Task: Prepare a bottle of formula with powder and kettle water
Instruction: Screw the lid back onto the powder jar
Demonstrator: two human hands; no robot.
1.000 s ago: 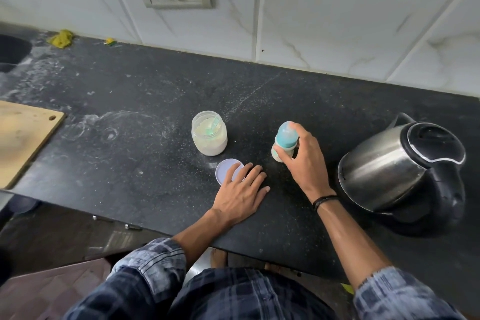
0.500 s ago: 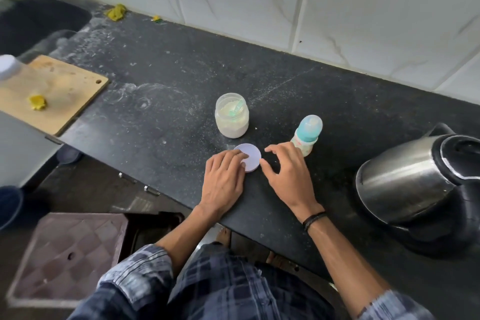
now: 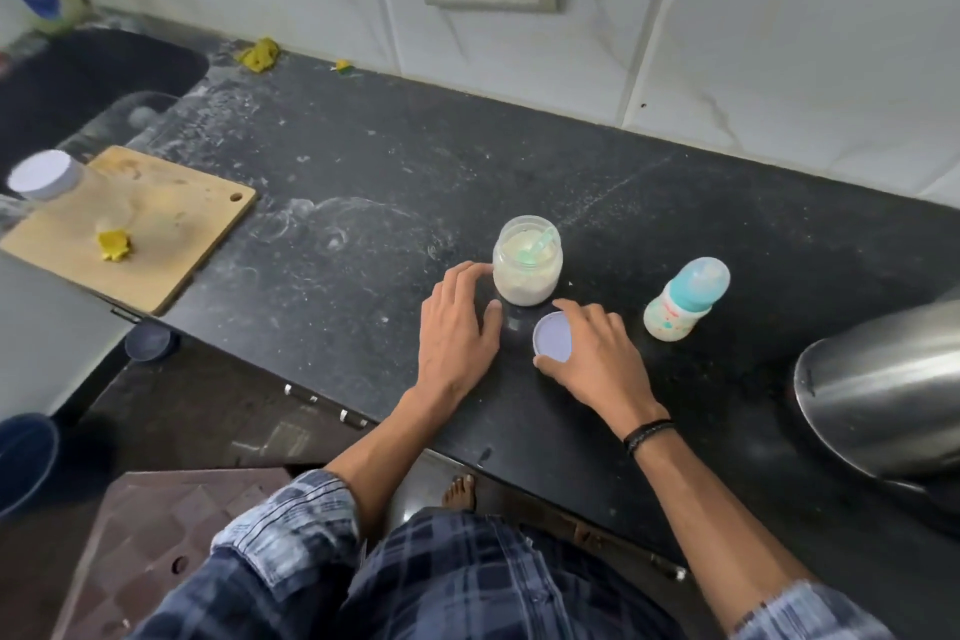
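Right hand (image 3: 597, 364) grips the lid (image 3: 553, 343); left hand (image 3: 457, 327) lies loose beside the open jar (image 3: 527, 276) — bottle (image 3: 685, 301) capped, kettle (image 3: 878, 395) apart; filling seemingly not begun.

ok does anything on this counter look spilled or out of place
White powdery smears and ring marks dust the black counter left of the open powder jar, like spilled powder wiped about. Yellow scraps lie by the wall. Jar and capped bottle stand upright.
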